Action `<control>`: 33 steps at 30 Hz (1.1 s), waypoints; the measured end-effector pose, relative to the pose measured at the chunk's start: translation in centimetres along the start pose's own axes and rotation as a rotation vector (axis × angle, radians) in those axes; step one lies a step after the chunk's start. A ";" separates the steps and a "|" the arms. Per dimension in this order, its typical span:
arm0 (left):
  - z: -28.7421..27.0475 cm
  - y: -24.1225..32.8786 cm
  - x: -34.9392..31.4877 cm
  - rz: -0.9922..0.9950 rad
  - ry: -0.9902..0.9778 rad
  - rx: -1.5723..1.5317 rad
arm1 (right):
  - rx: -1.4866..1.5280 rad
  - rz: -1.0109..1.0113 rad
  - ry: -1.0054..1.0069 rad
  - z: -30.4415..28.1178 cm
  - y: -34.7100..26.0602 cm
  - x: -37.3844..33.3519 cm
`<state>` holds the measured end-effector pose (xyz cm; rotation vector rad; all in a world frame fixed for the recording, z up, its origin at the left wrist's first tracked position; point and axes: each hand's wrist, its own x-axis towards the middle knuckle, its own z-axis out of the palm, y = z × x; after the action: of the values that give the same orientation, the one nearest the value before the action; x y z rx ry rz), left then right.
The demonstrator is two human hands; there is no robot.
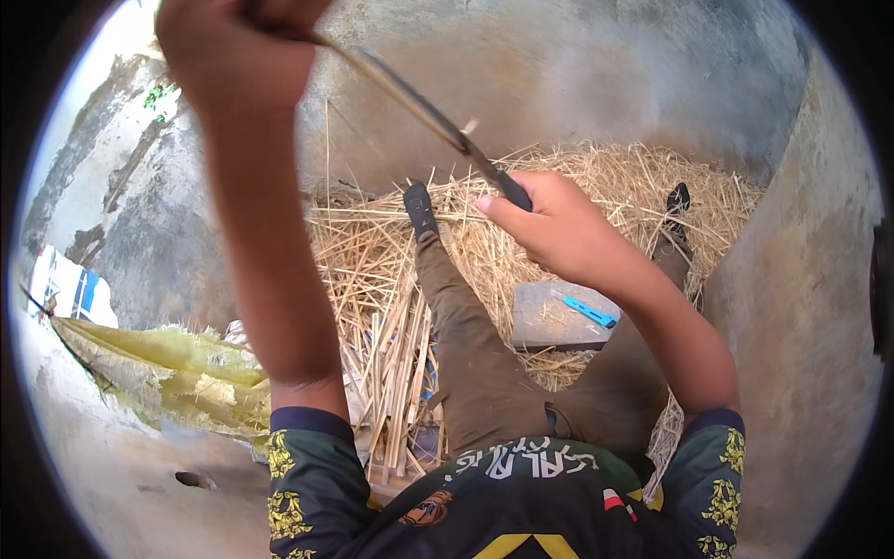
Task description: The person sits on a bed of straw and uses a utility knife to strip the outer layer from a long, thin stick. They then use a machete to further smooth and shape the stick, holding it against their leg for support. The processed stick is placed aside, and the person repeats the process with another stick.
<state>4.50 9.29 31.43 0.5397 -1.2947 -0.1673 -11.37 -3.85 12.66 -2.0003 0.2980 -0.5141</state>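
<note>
And here's the right hand [563,224], fingers wrapped round the dark handle of a knife [492,170], the blade reaching up and left of that grip. On nearly the same slant, look, runs a pale strip [389,88], its long axis climbing from just past the knife handle to the left hand [244,47], high at the upper edge. That hand is blurred and cut off, but it appears curled around the strip's upper end; finger by finger, I can't tell. The strip's lower end sits nearer the right hand, blade and strip overlapping there, though actual contact is unclear. Below the right grip, a blue cutter [589,311] lies on a grey block [538,319].
</note>
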 end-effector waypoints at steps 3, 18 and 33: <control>0.6 -2.4 -0.8 0.021 -0.001 -0.066 | 0.221 0.118 -0.015 -1.3 -0.3 -0.7; 5.9 -3.5 -1.3 0.014 0.080 0.034 | -0.469 -0.065 0.176 -3.3 -2.5 -3.4; 7.7 -5.2 0.7 0.156 -0.094 0.140 | 0.221 -0.352 0.714 -4.1 -1.8 -2.9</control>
<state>-1.61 2.30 30.88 0.5531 -1.4417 0.0281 -15.91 -5.01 15.29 -1.5969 0.3013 -1.4252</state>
